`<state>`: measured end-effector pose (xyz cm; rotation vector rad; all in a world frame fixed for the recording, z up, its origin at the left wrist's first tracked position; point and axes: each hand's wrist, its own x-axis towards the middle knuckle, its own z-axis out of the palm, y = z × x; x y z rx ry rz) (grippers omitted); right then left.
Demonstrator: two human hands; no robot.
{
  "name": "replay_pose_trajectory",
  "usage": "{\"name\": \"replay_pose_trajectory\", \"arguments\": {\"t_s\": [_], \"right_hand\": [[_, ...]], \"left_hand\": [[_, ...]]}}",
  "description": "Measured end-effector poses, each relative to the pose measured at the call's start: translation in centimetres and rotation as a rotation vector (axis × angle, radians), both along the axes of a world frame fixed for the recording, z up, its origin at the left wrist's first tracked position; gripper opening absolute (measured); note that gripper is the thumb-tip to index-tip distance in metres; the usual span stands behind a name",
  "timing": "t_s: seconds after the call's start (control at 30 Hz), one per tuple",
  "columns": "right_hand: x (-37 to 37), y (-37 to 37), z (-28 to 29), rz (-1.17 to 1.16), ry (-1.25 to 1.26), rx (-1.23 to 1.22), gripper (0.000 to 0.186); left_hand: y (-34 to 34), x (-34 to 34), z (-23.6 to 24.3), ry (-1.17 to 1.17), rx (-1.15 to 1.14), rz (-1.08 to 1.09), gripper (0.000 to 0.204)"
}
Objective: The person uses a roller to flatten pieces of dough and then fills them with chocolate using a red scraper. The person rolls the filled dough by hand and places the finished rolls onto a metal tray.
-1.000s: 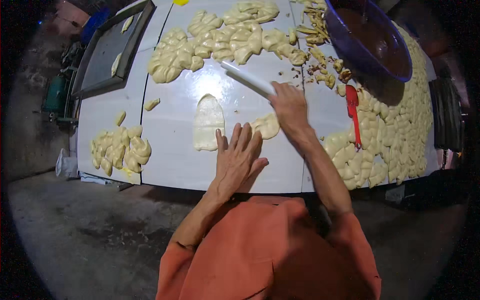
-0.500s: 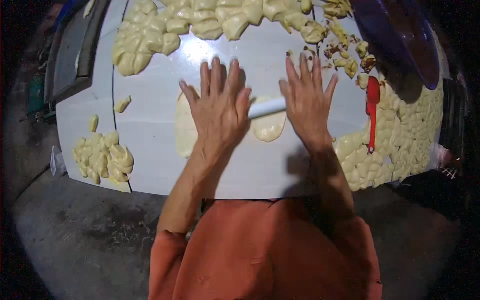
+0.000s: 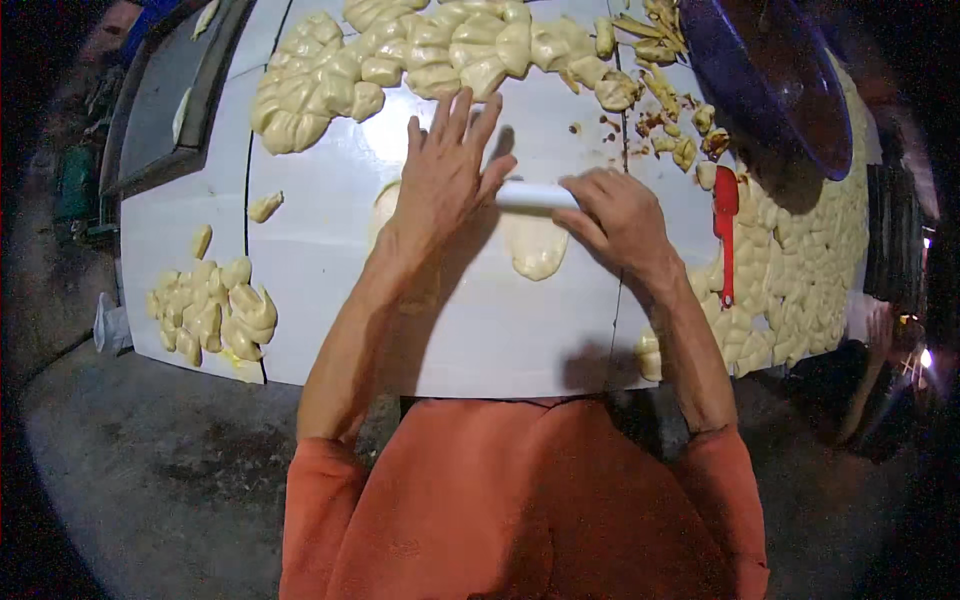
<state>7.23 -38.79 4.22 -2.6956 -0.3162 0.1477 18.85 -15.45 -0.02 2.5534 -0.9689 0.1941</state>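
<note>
A white rolling pin (image 3: 532,196) lies crosswise on the white tabletop. My right hand (image 3: 625,215) has its fingers curled round the pin's right end. My left hand (image 3: 445,165) is open, fingers stretched forward over the pin's left part, which it hides. Its fingertips reach the near edge of a heap of pale yellow dough pieces (image 3: 320,90); whether they touch it I cannot tell. Just below the pin shows a flattened, rounded dough piece (image 3: 538,252). Another flattened dough piece (image 3: 383,212) is mostly hidden under my left hand and wrist.
Small dough lumps (image 3: 210,310) lie at the near left, and many dough pieces (image 3: 790,270) cover the right side. A red spatula (image 3: 727,235) rests there. Brown-specked scraps (image 3: 685,148) lie near a purple basin (image 3: 800,110). A rimmed tray (image 3: 170,110) is at far left.
My right hand has gone from lying flat to curling round the pin's end. My left hand has moved forward and slightly right, toward the dough heap. The pin has shifted slightly forward.
</note>
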Motion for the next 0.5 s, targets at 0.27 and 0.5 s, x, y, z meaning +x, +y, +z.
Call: {"name": "replay_pose_trajectory", "arguments": {"t_s": [0.27, 0.5], "right_hand": [[-6.3, 2.6, -1.2, -0.079, -0.146, -0.185, 0.062], [-14.6, 4.7, -1.9, -0.085, -0.223, -0.127, 0.05]], "left_hand": [[0.1, -8.6, 3.1, 0.061, 0.123, 0.039, 0.056], [4.0, -18.1, 2.9, 0.24, 0.151, 0.003, 0.068]]}}
